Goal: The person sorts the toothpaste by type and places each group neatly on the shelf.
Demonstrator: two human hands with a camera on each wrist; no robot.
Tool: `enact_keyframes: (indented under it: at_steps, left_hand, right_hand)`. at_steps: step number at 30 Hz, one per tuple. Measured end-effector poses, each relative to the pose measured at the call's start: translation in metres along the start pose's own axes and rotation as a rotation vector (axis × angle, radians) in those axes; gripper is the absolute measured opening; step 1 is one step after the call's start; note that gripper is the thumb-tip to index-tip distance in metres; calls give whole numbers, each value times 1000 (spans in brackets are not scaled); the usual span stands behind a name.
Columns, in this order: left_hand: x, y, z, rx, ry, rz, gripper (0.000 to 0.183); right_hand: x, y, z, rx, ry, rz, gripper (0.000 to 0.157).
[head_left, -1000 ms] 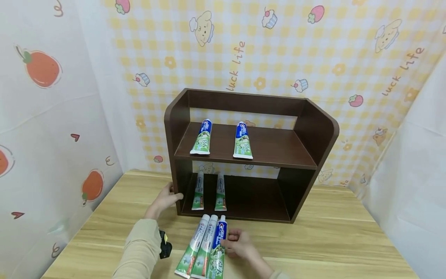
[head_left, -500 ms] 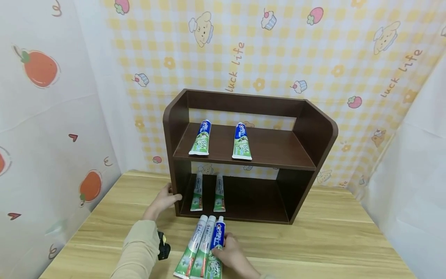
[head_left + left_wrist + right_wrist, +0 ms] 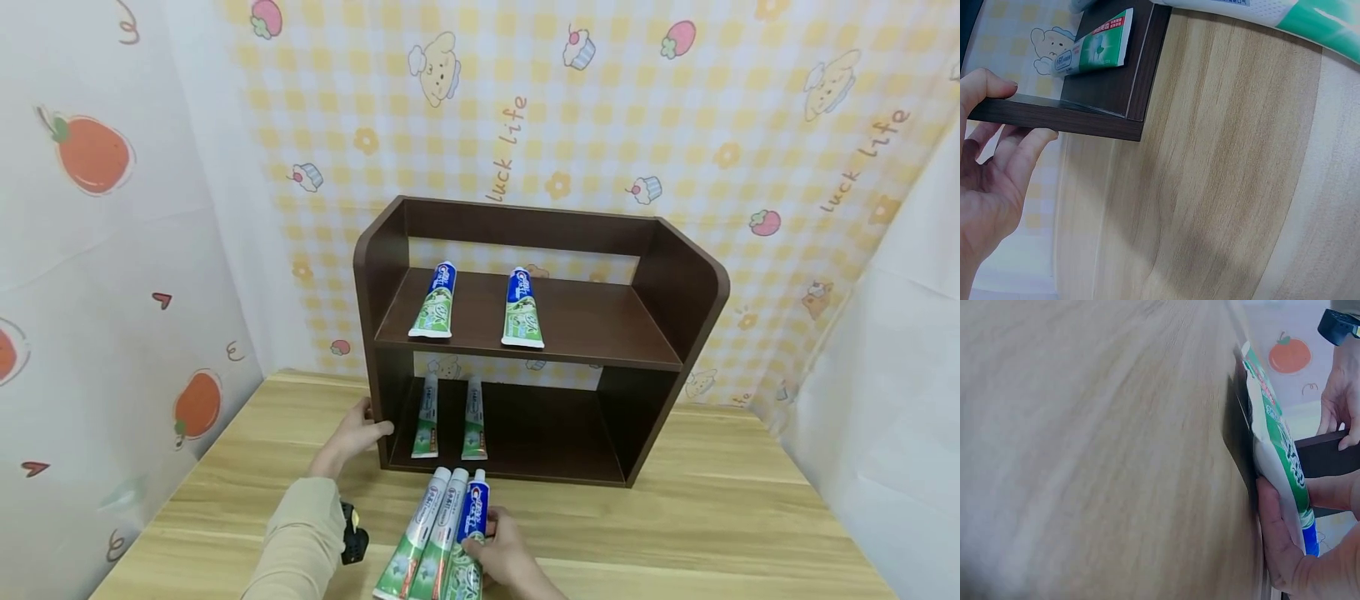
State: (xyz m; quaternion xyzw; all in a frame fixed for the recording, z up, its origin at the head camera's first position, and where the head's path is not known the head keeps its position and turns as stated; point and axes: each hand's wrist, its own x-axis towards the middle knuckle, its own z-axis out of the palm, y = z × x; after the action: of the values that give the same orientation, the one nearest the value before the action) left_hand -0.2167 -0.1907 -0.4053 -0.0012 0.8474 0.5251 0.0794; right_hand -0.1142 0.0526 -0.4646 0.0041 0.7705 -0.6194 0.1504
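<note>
Right hand (image 3: 508, 552) pinches a blue-and-green plastic toothpaste tube (image 3: 471, 521)
It is beside two white-and-green tubes (image 3: 417, 533), before the dark-brown two-tier shelf (image 3: 585, 317) whose left side the left hand (image 3: 357, 432) grips.

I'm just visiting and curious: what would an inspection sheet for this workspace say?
Surface: wood-grain table, bearing a dark brown two-tier shelf.
Job's things: two blue-and-green upper tubes on the top tier; two green-ended lower tubes on the bottom tier; two white-and-green front tubes on the table, beside one blue-and-green tube.
Clutter: nothing seen.
Hands: left hand grips the shelf's left side; right hand holds the blue-and-green tube.
Cables: nothing seen.
Surroundings: yellow-checked backdrop behind; white wall covering with fruit prints at left.
</note>
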Motion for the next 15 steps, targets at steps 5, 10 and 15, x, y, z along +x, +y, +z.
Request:
enact_keyframes:
  at_steps: [5,10,15]
  left_hand:
    - [1,-2,2,17,8,3,67]
    - [2,-2,2,24,5,-2,67]
    - [1,-2,2,16,17,-10,63]
  right_hand:
    - [-4,3,-7,49,-22,26,59]
    - [-10,-1,-18,29,-55,21,60]
    - [-15,-11,-33,-20,-67,-13,60]
